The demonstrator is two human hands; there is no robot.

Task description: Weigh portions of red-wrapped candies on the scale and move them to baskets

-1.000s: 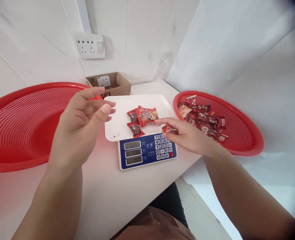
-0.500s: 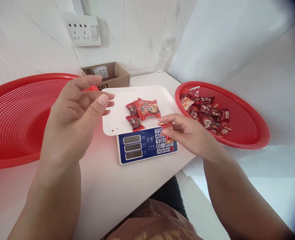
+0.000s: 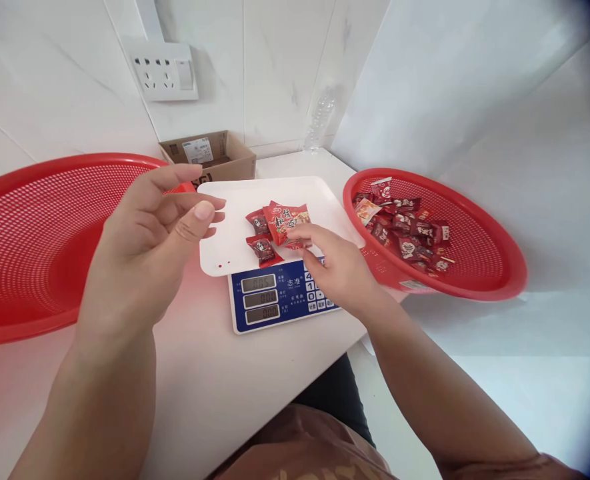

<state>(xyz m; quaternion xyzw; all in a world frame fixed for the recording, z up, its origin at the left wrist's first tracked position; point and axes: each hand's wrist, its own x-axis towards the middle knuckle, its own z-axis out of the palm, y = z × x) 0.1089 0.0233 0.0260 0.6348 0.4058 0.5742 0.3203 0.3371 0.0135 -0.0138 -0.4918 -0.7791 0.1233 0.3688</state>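
A white tray (image 3: pixel 225 200) tops a blue and white digital scale (image 3: pixel 287 283). On the tray lie a larger red snack packet (image 3: pixel 277 220) and two small dark red packets, one behind (image 3: pixel 258 222) and one in front (image 3: pixel 261 249). My right hand (image 3: pixel 337 270) reaches over the tray's front right part, its fingertips at the larger packet. Between thumb and fingers I see part of a small red snack packet (image 3: pixel 299 245), mostly hidden. My left hand (image 3: pixel 147 247) hovers left of the tray, holding nothing, fingers loosely curled and apart.
At the right stands a red mesh basket (image 3: pixel 489 267) with many wrapped snacks. A larger red basket (image 3: pixel 19 233) is at the left. Behind the scale are a cardboard box (image 3: pixel 242 163) and a clear plastic bottle (image 3: pixel 319 120). A socket panel (image 3: pixel 162 72) is on the wall.
My right hand has moved left and slightly forward with the small red packet, from above the scale's keys onto the tray beside the larger packet. My left hand has hardly moved.
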